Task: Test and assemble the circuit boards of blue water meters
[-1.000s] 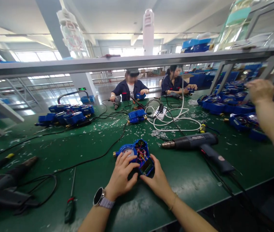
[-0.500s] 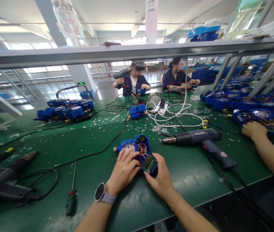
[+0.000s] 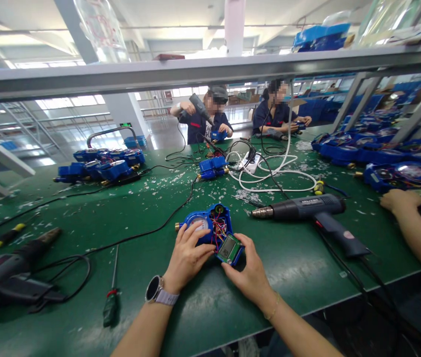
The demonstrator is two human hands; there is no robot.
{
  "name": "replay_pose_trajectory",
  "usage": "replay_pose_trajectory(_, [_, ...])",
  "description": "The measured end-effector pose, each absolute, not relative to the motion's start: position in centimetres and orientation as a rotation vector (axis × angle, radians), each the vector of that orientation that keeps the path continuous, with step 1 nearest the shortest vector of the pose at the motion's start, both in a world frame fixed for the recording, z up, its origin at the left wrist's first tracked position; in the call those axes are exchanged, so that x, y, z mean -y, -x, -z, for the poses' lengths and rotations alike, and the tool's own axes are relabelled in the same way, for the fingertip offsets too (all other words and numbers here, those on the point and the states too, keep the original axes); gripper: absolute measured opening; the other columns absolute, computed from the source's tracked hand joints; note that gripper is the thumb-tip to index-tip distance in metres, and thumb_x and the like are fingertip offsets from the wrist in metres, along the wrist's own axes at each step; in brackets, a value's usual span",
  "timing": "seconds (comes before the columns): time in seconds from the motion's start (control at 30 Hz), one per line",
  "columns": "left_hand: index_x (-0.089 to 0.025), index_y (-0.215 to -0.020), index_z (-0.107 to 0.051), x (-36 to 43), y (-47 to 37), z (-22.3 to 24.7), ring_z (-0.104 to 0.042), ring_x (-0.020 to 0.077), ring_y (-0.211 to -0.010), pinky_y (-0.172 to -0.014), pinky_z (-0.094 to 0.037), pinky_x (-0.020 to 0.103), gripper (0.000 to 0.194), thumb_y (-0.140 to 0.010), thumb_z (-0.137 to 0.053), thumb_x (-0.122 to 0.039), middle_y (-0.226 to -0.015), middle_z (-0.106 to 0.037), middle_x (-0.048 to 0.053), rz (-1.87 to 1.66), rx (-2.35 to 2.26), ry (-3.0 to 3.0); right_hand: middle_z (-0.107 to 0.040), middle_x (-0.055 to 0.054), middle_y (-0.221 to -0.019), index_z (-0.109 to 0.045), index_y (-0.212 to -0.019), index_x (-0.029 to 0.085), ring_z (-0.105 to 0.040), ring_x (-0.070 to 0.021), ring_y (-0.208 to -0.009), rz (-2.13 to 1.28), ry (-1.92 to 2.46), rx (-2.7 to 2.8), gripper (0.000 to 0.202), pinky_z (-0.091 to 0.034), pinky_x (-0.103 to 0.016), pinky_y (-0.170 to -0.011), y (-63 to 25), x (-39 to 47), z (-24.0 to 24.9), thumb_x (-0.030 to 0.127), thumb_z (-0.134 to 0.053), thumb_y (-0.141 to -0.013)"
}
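A blue water meter [image 3: 206, 216] with a brass end lies on the green bench before me, its housing open and coloured wires [image 3: 219, 228] showing inside. My left hand [image 3: 188, 253] lies over the round dial and holds the meter, thumb close to the display. With thumb and fingers, my right hand [image 3: 249, 272] grips the edges of the display module [image 3: 230, 249], a green board in a blue case, tilted at the meter's lower right. Dark marks show on its screen, too small to read.
A heat gun [image 3: 303, 207] lies right; another heat gun [image 3: 13, 272] and a screwdriver [image 3: 111, 297] lie left. Blue meters [image 3: 98, 166] sit at the back left, beyond a black cable. A co-worker's hand [image 3: 399, 201] works at far right. A shelf [image 3: 195, 74] spans above.
The display screen, dark before, now shows marks on a lighter ground. Across the bench, a co-worker has raised a heat gun and points it down at a blue part. My hands have barely moved.
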State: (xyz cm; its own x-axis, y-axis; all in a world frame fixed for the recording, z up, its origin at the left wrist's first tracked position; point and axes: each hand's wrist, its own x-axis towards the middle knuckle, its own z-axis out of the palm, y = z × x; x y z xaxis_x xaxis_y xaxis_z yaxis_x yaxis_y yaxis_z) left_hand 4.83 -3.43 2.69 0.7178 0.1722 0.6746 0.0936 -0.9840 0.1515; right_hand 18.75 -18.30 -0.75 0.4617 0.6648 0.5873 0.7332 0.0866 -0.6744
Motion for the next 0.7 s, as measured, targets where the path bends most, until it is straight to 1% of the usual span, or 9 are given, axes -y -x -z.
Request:
replay_pose_trajectory(0.17, [-0.030,-0.090,-0.074,3.8,-5.1,-2.6,-0.049,0.0272,-0.127,-0.112,-0.027,0.055,0.012,-0.088,-0.064,-0.024,-0.116,-0.067,0.003,-1.139,-0.256,-2.783,-0.052,-0.012,-0.124,-0.039,-0.131,0.019,-0.054,-0.0269,-0.111,-0.034,1.663,1.137,0.059,-0.045,-0.042,-0.098,-19.0,18.5,1.2,0.028,-0.063,-0.078])
replay_pose_trajectory(0.33, [-0.027,-0.098,-0.071,4.6,-5.0,-2.7,-0.047,0.0249,-0.129,-0.114,-0.025,0.051,0.015,-0.090,-0.059,-0.022,-0.118,-0.067,0.003,-1.153,-0.289,-2.745,-0.050,-0.012,-0.130,-0.037,-0.134,0.020,-0.052,-0.0270,-0.117,-0.114,1.679,1.106,0.060,-0.044,-0.043,-0.101,-19.0,18.1,1.5,0.035,-0.062,-0.082])
replay_pose_trajectory(0.4, [-0.027,-0.101,-0.070,4.7,-5.0,-2.6,-0.048,0.0231,-0.128,-0.116,-0.024,0.047,0.016,-0.089,-0.060,-0.025,-0.119,-0.067,0.002,-1.168,-0.287,-2.730,-0.048,-0.014,-0.133,-0.035,-0.136,0.019,-0.050,-0.0293,-0.120,-0.142,1.668,1.112,0.061,-0.041,-0.048,-0.103,-19.0,17.9,1.6,0.038,-0.061,-0.084])
replay_pose_trajectory(0.47, [-0.026,-0.101,-0.069,4.6,-5.0,-2.4,-0.049,0.0218,-0.127,-0.116,-0.024,0.044,0.016,-0.088,-0.060,-0.028,-0.118,-0.068,0.002,-1.173,-0.254,-2.719,-0.045,-0.017,-0.135,-0.034,-0.138,0.017,-0.048,-0.0335,-0.122,-0.166,1.667,1.109,0.065,-0.039,-0.054,-0.103,-19.2,18.1,1.9,0.043,-0.060,-0.085])
replay_pose_trajectory(0.57, [-0.026,-0.101,-0.070,4.1,-5.2,-2.1,-0.050,0.0208,-0.127,-0.118,-0.021,0.042,0.019,-0.089,-0.059,-0.035,-0.115,-0.070,0.001,-1.135,-0.217,-2.745,-0.046,-0.018,-0.134,-0.034,-0.140,0.016,-0.050,-0.0389,-0.119,-0.142,1.756,1.069,0.080,-0.040,-0.059,-0.101,-20.2,18.5,2.9,0.061,-0.061,-0.079])
replay_pose_trajectory(0.63, [-0.026,-0.102,-0.071,3.8,-5.4,-2.0,-0.048,0.0218,-0.129,-0.119,-0.019,0.043,0.023,-0.088,-0.057,-0.039,-0.116,-0.070,0.002,-1.007,-0.239,-2.767,-0.046,-0.021,-0.134,-0.037,-0.140,0.012,-0.049,-0.0440,-0.118,-0.065,1.768,1.110,0.093,-0.039,-0.062,-0.100,-21.0,17.9,3.8,0.071,-0.062,-0.072])
replay_pose_trajectory(0.67, [-0.026,-0.104,-0.071,3.7,-5.4,-1.9,-0.047,0.0223,-0.131,-0.120,-0.018,0.043,0.026,-0.088,-0.056,-0.041,-0.118,-0.070,0.002,-0.909,-0.277,-2.750,-0.047,-0.022,-0.132,-0.040,-0.139,0.011,-0.047,-0.0456,-0.118,-0.024,1.757,1.146,0.095,-0.039,-0.063,-0.099,-21.1,16.9,4.1,0.074,-0.062,-0.071])
replay_pose_trajectory(0.7, [-0.027,-0.107,-0.070,3.7,-5.4,-2.0,-0.045,0.0232,-0.134,-0.121,-0.015,0.045,0.029,-0.088,-0.056,-0.042,-0.121,-0.068,0.002,-0.790,-0.320,-2.701,-0.049,-0.021,-0.129,-0.044,-0.137,0.012,-0.049,-0.0448,-0.116,-0.006,1.723,1.187,0.090,-0.041,-0.061,-0.098,-20.7,15.4,4.3,0.074,-0.061,-0.074])
